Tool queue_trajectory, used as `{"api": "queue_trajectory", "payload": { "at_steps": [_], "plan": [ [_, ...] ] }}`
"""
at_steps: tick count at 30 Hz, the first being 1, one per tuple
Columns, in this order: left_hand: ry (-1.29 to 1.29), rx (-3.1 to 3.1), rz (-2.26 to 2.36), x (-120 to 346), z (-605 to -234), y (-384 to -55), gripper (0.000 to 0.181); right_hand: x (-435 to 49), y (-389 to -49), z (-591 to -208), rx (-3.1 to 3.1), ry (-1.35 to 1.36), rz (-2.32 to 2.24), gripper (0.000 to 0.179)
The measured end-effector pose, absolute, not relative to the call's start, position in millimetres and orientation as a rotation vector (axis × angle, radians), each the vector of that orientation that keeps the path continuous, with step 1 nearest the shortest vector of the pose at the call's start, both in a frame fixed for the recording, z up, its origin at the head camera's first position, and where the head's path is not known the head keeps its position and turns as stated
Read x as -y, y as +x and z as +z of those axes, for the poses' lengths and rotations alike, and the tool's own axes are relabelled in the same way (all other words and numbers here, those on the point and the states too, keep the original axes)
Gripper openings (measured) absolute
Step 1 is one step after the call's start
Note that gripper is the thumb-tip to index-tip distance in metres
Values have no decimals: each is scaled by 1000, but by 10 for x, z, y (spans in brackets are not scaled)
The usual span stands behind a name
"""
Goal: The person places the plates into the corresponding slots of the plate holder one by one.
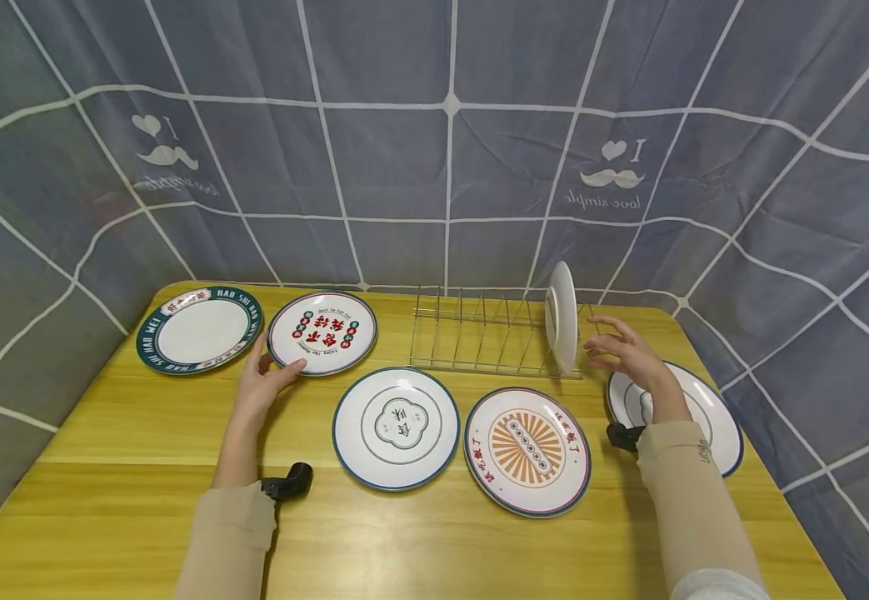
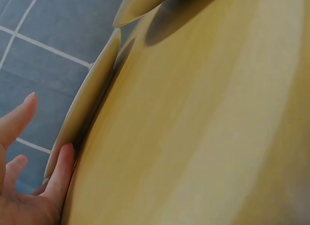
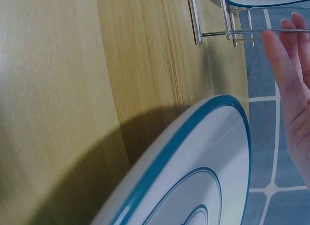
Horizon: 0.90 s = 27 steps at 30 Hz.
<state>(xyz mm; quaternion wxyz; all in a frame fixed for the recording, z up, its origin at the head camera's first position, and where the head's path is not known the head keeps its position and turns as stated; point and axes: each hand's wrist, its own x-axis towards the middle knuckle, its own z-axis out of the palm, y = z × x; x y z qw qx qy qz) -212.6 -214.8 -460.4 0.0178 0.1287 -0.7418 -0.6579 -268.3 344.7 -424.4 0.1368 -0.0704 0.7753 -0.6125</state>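
My left hand is at the near left rim of a white plate with red characters, its thumb over the edge and its fingers spread. In the left wrist view, one digit of the hand lies against the rim of that plate, while the others stand apart from it. To the right, my right hand hovers with loosely bent fingers beside a white plate standing upright in a wire rack. Fingertips of the right hand overlap the rack's wires in the right wrist view.
A green-rimmed plate lies at the far left. Two plates lie in front of the rack, one with a grey emblem, one with an orange sunburst. Under my right forearm lies another blue-rimmed plate. A grey checked curtain hangs behind the table.
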Motion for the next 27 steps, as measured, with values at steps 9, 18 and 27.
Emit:
{"api": "queue_trajectory", "payload": {
  "at_steps": [9,18,27],
  "plan": [
    [384,2402,-1792,2066,-4665,-2271,85,-3446,-2680,-4242,-2250,-189,-1786,40],
    [444,2448,-1672,2064,-4712,-2296,85,-3446,-2686,-4254,-2271,-178,-1768,44],
    [477,2195,-2174,2094,-4648,-2263,88,-3431,-2684,-4245,-2257,-184,-1776,48]
  ]
}}
